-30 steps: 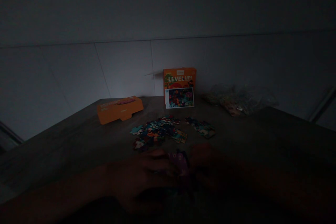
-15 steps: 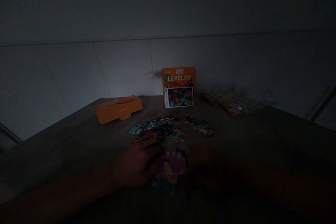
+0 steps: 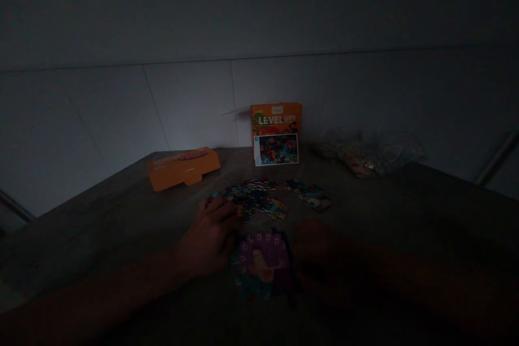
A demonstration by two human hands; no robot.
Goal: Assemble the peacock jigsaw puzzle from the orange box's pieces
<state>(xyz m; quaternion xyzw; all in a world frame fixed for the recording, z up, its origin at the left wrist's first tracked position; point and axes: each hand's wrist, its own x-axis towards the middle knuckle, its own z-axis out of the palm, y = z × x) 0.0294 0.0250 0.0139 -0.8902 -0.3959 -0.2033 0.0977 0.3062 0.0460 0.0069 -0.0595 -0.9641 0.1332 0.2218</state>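
We are seeing a purple patch (image 3: 265, 259) joined before us, while loose pieces (image 3: 278, 207) are lying unjoined beyond it. Our left hand (image 3: 213, 235) is resting at their left edge, our right hand (image 3: 316, 243) beside the patch (we cannot tell if any fingers are gripping).

Tabletop (image 3: 109, 216) open between left forearm (image 3: 133, 278) and orange carton (image 3: 184, 170); right side open up to the plastic bags (image 3: 381, 154). Straight ahead, loose puzzle pieces (image 3: 259, 197) lie low across the way, upright box (image 3: 276, 121) and picture card (image 3: 278, 150) behind, narrow gap parting them from a smaller cluster (image 3: 311, 196). Left hand (image 3: 213, 235) and right hand (image 3: 314, 246) crowd both sides of the joined puzzle section (image 3: 263, 265); thin bare strip beyond it.
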